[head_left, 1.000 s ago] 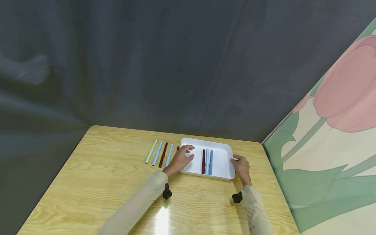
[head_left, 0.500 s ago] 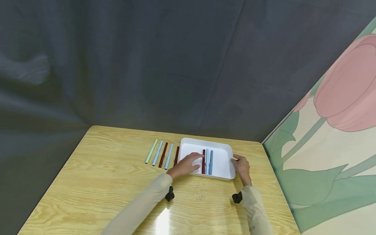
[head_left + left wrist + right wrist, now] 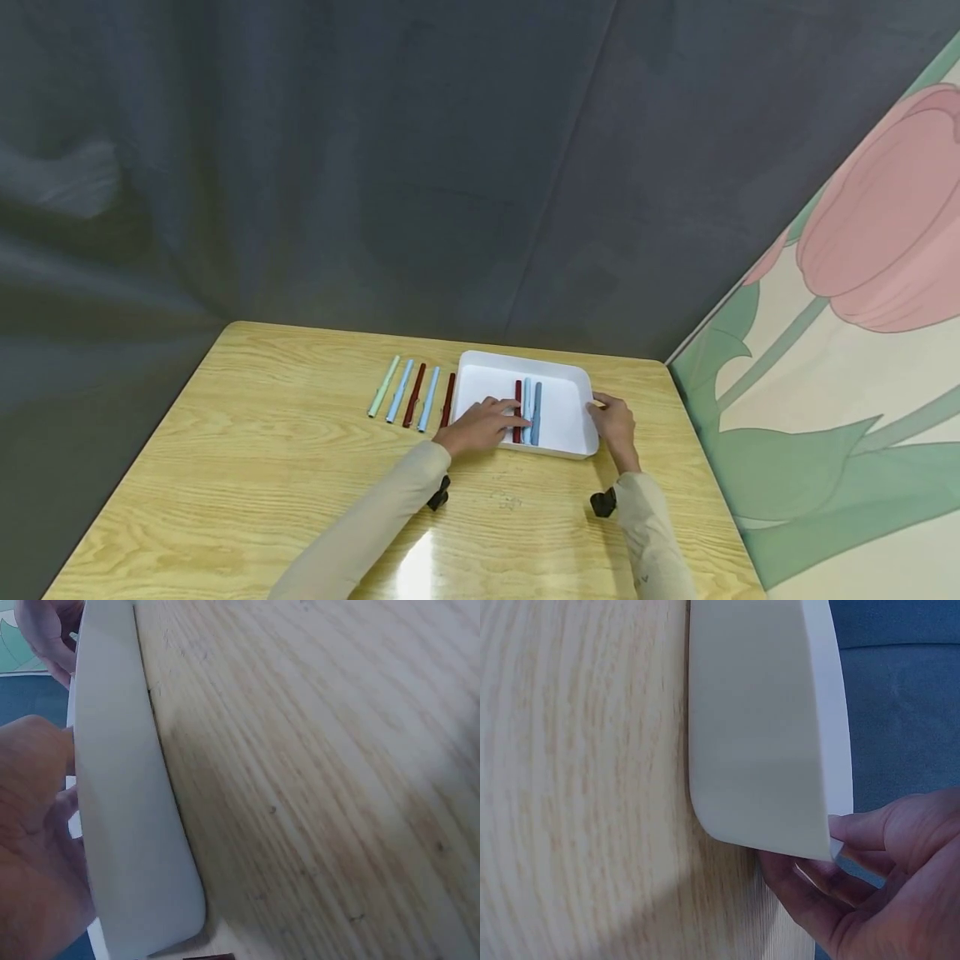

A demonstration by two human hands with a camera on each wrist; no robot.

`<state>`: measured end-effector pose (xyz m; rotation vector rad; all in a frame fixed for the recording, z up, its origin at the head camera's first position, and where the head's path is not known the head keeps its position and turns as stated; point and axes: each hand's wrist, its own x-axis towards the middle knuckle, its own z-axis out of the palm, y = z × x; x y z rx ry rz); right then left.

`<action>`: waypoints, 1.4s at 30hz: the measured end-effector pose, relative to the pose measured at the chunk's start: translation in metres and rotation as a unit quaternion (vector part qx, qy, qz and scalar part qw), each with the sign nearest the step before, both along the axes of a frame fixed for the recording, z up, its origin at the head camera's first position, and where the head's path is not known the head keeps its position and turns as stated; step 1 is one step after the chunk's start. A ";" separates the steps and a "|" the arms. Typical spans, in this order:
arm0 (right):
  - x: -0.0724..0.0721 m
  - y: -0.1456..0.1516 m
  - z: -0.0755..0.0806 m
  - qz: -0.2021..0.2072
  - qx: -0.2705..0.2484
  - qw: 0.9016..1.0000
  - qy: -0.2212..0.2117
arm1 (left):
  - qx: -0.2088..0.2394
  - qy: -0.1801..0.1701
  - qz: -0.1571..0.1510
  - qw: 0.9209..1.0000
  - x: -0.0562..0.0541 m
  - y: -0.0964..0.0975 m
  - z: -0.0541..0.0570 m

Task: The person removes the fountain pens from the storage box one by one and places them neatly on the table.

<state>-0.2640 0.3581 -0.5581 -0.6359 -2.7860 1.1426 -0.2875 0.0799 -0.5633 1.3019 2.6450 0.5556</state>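
A white tray (image 3: pixel 566 417) holds a dark red pen (image 3: pixel 517 390), a light blue pen (image 3: pixel 527 396) and a grey-blue pen (image 3: pixel 537 408), side by side. My left hand (image 3: pixel 483 423) reaches over the tray's front left wall, fingers extended across the red pen with one fingertip at the light blue pen. In the left wrist view the tray wall (image 3: pixel 131 780) hides those fingertips. My right hand (image 3: pixel 617 423) grips the tray's right end; the right wrist view shows the thumb on the rim and the fingers (image 3: pixel 799 896) curled under the corner.
Left of the tray lies a spaced row: a green pen (image 3: pixel 383 386), light blue pens (image 3: pixel 400 391) and dark red pens (image 3: pixel 414 396). The wooden table (image 3: pixel 247 433) ends at a dark curtain (image 3: pixel 375 208) behind; a floral panel (image 3: pixel 825 400) stands on the right.
My left hand has moved right, from the tray's left part to the pens in it, and uncovered the red pen beside the tray. My right hand stays at the tray's right end.
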 end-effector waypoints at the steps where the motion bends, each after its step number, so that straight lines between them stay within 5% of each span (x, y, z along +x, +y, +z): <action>1: 0.000 0.000 0.000 0.000 -0.001 1.000 0.000 | -0.009 0.001 0.003 1.000 0.000 0.000 0.000; 8: 0.001 0.000 0.000 0.009 -0.007 1.000 0.005 | -0.019 -0.023 0.044 0.999 -0.002 0.003 0.000; 23: 0.001 0.000 0.000 -0.003 -0.004 1.000 -0.001 | 0.040 -0.043 0.137 0.989 0.002 -0.005 0.002; 33: -0.001 0.000 -0.003 -0.001 -0.007 1.000 0.003 | 0.110 -0.128 0.204 0.964 0.000 -0.007 0.007; 42: 0.001 0.000 -0.001 0.003 -0.015 1.000 0.005 | 0.138 -0.121 0.224 0.957 0.000 -0.008 0.006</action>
